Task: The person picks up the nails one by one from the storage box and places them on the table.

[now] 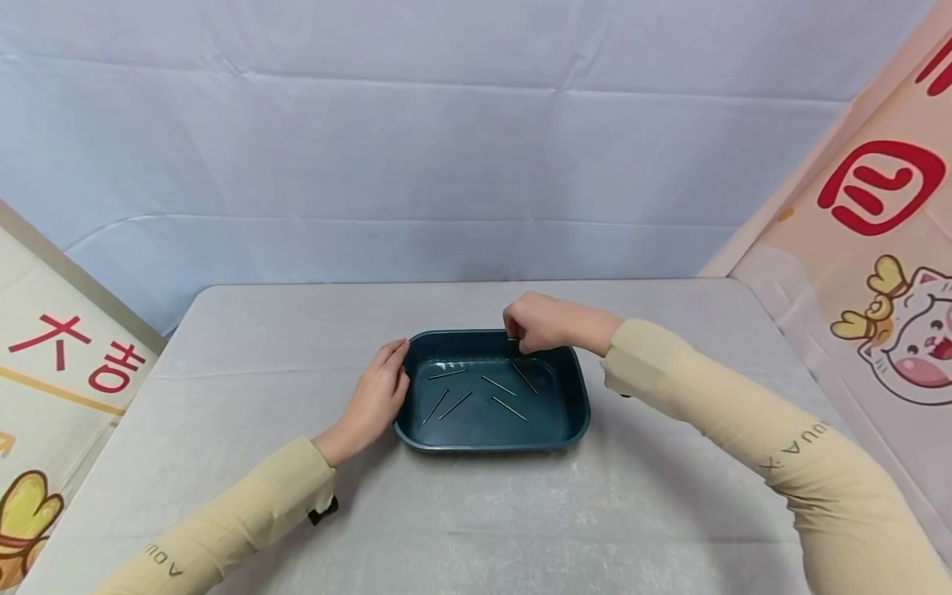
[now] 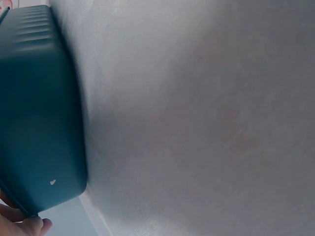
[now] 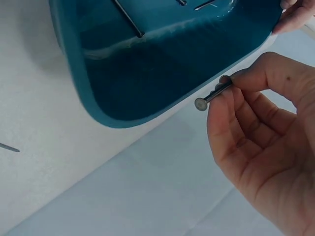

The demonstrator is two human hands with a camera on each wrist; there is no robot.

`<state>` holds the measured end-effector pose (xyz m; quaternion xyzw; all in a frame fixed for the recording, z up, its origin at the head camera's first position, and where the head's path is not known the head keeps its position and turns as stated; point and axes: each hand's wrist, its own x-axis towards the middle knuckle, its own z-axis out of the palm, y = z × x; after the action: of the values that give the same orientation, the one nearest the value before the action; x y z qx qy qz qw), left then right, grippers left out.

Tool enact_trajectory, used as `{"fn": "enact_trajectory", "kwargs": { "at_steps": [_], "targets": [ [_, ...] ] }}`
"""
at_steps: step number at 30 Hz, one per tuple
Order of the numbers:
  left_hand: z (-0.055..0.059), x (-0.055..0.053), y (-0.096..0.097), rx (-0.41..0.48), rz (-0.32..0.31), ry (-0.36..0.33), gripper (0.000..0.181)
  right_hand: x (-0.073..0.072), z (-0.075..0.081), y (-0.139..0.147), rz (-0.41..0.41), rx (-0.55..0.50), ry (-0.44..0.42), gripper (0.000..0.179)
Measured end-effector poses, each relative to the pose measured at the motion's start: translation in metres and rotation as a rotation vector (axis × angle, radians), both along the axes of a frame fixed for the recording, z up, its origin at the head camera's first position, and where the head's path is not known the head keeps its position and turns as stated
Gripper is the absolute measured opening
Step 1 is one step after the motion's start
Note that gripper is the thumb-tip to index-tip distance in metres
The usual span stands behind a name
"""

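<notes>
A dark teal plastic tray (image 1: pixel 491 450) sits on the table with several loose nails (image 1: pixel 509 408) scattered across its floor. My left hand (image 1: pixel 378 395) grips the tray's left rim; in the left wrist view its fingertips (image 2: pixel 33 225) show at the tray's corner. Over the far right part of the tray, my right hand (image 1: pixel 543 322) pinches a nail (image 3: pixel 212 96) between thumb and fingers. The nail's flat round head points away from the hand in the right wrist view, and the fingers hide part of its shaft.
Outside the tray, another nail (image 3: pixel 9 147) lies on the table, seen in the right wrist view. The grey tabletop (image 1: pixel 476 529) surrounds the tray. A pale cloth (image 1: pixel 446 165) hangs behind the table, with printed cloths (image 1: pixel 878 297) at the sides.
</notes>
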<state>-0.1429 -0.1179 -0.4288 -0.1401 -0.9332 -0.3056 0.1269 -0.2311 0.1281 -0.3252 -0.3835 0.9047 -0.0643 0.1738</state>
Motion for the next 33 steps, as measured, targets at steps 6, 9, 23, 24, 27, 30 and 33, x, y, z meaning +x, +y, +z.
{"fn": "enact_trajectory", "kwargs": {
  "at_steps": [6,9,23,24,27,30,33],
  "targets": [
    [-0.001,0.000,0.000,0.001,-0.001,0.010,0.041,-0.001,0.002,0.007,-0.005,-0.011,0.014,0.015],
    [-0.002,0.001,0.000,0.003,-0.004,0.014,0.041,-0.001,0.003,0.010,-0.015,-0.016,0.012,0.015],
    [-0.003,0.002,0.001,0.001,0.000,0.027,0.041,0.001,0.008,0.030,-0.012,-0.072,0.015,0.014],
    [-0.003,0.002,0.001,0.001,0.000,0.028,0.041,0.001,0.008,0.032,-0.013,-0.078,0.013,0.013],
    [-0.003,0.002,0.001,0.001,0.000,0.026,0.041,0.002,0.009,0.037,-0.026,-0.097,0.011,0.012],
    [-0.003,0.002,0.001,0.001,0.001,0.025,0.041,0.003,0.010,0.041,-0.037,-0.117,0.013,0.012],
    [-0.003,0.002,0.001,0.002,0.002,0.026,0.041,0.004,0.012,0.044,-0.048,-0.126,0.014,0.012]
  ]
}}
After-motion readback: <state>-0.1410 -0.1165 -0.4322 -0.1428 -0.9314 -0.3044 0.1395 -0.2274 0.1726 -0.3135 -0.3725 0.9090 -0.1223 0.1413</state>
